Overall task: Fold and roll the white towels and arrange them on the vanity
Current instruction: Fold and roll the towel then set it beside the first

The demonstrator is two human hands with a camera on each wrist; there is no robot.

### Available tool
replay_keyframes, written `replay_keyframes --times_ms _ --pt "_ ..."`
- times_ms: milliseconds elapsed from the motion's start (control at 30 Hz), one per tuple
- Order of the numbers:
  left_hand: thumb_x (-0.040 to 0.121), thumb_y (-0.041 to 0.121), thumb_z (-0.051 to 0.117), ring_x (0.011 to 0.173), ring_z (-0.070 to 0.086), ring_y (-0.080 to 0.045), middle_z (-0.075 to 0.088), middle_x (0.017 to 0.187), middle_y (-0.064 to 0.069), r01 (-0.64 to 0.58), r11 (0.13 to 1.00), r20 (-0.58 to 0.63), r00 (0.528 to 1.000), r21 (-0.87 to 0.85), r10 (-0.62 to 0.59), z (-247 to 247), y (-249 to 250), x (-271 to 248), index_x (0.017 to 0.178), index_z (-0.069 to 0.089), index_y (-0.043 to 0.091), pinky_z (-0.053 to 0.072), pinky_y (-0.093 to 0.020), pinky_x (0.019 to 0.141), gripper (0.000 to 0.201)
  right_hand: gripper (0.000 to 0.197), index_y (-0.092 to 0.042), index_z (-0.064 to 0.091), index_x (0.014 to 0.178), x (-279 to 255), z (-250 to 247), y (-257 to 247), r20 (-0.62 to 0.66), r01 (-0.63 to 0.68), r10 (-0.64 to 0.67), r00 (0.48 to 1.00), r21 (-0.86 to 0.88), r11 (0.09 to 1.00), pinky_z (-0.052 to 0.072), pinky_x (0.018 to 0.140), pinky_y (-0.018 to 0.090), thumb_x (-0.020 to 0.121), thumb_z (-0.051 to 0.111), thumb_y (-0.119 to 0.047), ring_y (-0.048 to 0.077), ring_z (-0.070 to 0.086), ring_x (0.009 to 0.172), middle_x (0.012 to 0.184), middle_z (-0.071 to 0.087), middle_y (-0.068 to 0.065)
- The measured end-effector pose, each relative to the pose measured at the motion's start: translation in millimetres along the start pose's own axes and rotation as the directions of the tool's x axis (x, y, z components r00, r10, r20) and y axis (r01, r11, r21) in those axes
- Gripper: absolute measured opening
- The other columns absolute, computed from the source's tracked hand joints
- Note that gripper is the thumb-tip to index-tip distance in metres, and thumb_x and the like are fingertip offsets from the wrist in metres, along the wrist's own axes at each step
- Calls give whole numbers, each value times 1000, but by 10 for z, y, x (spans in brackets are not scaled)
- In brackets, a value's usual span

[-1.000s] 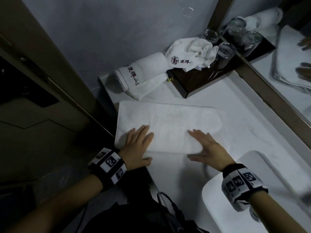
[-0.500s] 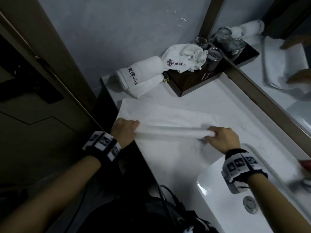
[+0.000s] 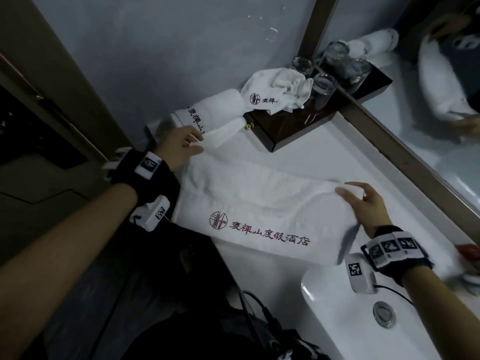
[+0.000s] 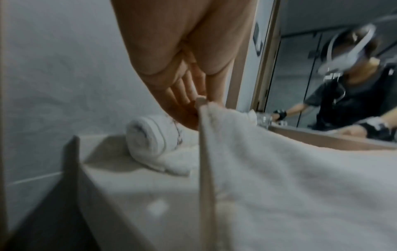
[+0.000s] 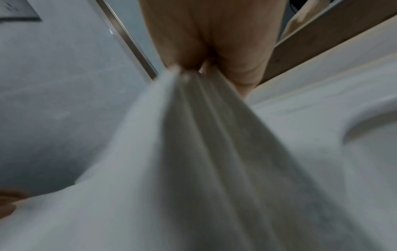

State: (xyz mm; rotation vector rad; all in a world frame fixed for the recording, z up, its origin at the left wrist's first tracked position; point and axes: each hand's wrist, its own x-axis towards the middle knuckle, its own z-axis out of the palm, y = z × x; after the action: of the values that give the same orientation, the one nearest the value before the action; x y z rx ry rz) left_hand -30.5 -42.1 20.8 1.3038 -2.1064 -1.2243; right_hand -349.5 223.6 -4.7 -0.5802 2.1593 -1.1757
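Note:
A white towel (image 3: 259, 203) with red embroidered lettering lies across the white vanity top (image 3: 324, 157), its lettered side up. My left hand (image 3: 181, 146) pinches its far left corner, and the left wrist view shows that hand (image 4: 193, 105) holding the towel edge (image 4: 279, 169) lifted. My right hand (image 3: 363, 203) pinches the right end, where the right wrist view has the cloth (image 5: 204, 152) bunched in folds under the hand (image 5: 214, 59). A rolled towel (image 3: 207, 113) lies at the back left, also in the left wrist view (image 4: 150, 141).
A dark wooden tray (image 3: 291, 131) at the back carries a crumpled white towel (image 3: 275, 94) and glasses (image 3: 322, 92). The mirror frame (image 3: 389, 141) runs along the right. A white sink basin (image 3: 363, 320) sits at the lower right. The counter's left edge drops beside a doorway.
Both hands gripped the towel's near edge and carried it away from me towards the wall. The towel has turned over, so the red lettering now faces up.

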Motion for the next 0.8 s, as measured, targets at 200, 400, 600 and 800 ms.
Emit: replay_keyframes --times_ms 200,400,600,800 --pt "78 -1 56 122 46 -33 49 129 -25 -201 902 95 979 382 178 612 -260 -269 122 53 -5 28 -35 106 44 57 5 40 130 -74 191 170 -65 49 -97 993 -514 857 37 96 42 79 66 0 44 45 114 126 46 30" --pt "93 44 38 144 -7 -11 -2 157 7 -479 675 461 858 562 225 1251 -430 -851 147 11 29 -8 -43 115 63 53 -20 28 145 -544 733 231 573 636 -327 751 -498 589 6 117 38 96 49 -22 21 8 144 154 18 0" --pt "95 49 26 142 -14 -8 -8 157 10 -411 665 385 902 624 196 1395 -475 -868 146 0 33 -13 -44 113 60 56 -43 -12 141 -562 1010 395 579 591 -177 796 -682 431 -18 112 36 98 22 -48 12 -23 141 150 -21 -20" --pt "87 65 26 143 -17 -11 -17 155 7 -314 693 351 932 649 93 1315 -488 -711 146 -7 29 -11 -48 114 76 88 -41 -21 139 -548 1009 362 605 591 -107 789 -700 401 -14 114 47 75 26 -77 16 -26 140 150 -28 -15"
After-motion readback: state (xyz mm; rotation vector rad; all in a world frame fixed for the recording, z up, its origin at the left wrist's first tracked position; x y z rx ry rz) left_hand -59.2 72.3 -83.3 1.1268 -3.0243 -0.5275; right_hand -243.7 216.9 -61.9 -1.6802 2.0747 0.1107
